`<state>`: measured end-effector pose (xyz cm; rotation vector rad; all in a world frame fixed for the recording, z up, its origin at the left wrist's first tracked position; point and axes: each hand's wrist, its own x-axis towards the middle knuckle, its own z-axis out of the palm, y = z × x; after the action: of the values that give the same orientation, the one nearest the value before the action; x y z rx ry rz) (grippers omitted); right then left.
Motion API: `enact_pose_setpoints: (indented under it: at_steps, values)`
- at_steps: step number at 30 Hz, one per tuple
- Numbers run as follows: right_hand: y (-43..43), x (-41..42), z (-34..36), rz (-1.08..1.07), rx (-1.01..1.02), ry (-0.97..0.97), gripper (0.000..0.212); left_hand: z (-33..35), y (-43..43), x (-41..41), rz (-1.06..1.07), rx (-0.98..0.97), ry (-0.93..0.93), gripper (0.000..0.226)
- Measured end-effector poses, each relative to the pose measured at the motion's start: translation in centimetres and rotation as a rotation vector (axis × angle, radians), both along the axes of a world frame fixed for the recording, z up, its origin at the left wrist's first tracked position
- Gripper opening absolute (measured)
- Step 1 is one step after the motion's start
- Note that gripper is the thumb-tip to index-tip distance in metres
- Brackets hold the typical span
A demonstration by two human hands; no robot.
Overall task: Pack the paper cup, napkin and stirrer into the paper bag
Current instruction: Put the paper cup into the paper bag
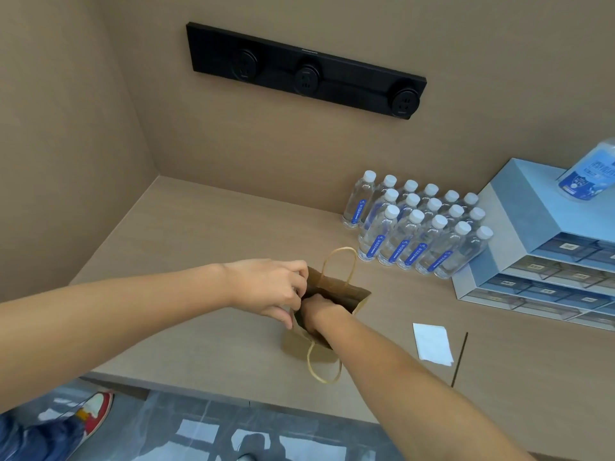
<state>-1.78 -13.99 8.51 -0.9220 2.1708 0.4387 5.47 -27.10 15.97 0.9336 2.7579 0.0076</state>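
A brown paper bag (352,296) with twisted handles stands open on the counter near the front edge. My left hand (269,287) pinches the bag's left rim and holds the mouth open. My right hand (316,309) reaches down inside the bag; its fingers are hidden, so what they hold cannot be seen. The paper cup is not visible. A white folded napkin (432,342) lies flat on the counter to the right of the bag. A thin dark stirrer (460,359) lies just right of the napkin.
Several small water bottles (412,227) stand in rows behind the bag at the right. A blue drawer organiser (519,227) sits at the far right with a blue-labelled bottle (589,174) on top. A black socket strip (306,71) is on the back wall. The counter edge (199,392) runs close below the bag.
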Motion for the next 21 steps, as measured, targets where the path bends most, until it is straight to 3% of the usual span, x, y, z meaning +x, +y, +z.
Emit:
enact_pose_setpoints:
  at_steps: [6,11,14,18,21]
  values:
    - [0.0,-0.5,0.0,-0.105,-0.095,-0.102,0.028,-0.3,0.0,0.0,0.018,0.049,0.077,0.05]
    - [0.5,-1.0,1.6,0.047,-0.076,-0.096,0.022,-0.5,0.0,-0.1,0.048,0.043,0.088,0.052]
    - [1.2,-0.9,5.3,0.151,-0.12,-0.069,0.024,-0.4,-0.4,0.8,0.028,0.135,0.171,0.046]
    - [4.3,-2.2,12.3,0.142,-0.368,-0.099,0.027,-1.3,-0.6,2.5,0.054,0.335,0.349,0.042]
    - [9.0,-4.6,16.3,-0.084,-0.634,-0.218,0.026,-2.9,-0.4,3.5,0.319,0.533,0.439,0.041]
